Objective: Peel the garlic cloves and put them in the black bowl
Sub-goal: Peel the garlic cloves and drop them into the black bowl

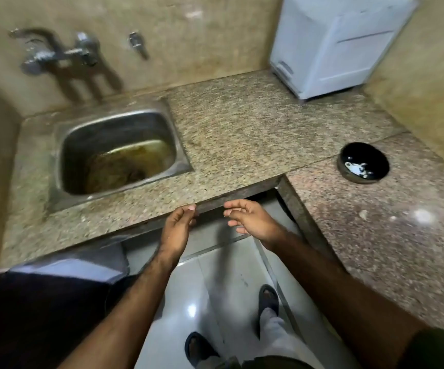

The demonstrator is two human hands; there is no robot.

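The black bowl [368, 153] stands on the right wing of the granite counter, with small white pieces [359, 167] lying in its bottom. My left hand [177, 226] hovers at the counter's front edge with thumb and fingertips bunched together; blur hides whether anything is pinched between them. My right hand [254, 219] is just to its right, in front of the counter's inner corner, fingers loosely spread and holding nothing. Both hands are well left of the bowl. No whole garlic clove is plainly visible outside the bowl.
A steel sink [117, 153] with brownish residue is set into the counter [242, 129] at left, taps [55, 53] on the wall above. A white appliance [335, 43] fills the back right corner. A pale scrap [363, 214] lies on the counter below the bowl. Tiled floor and my feet below.
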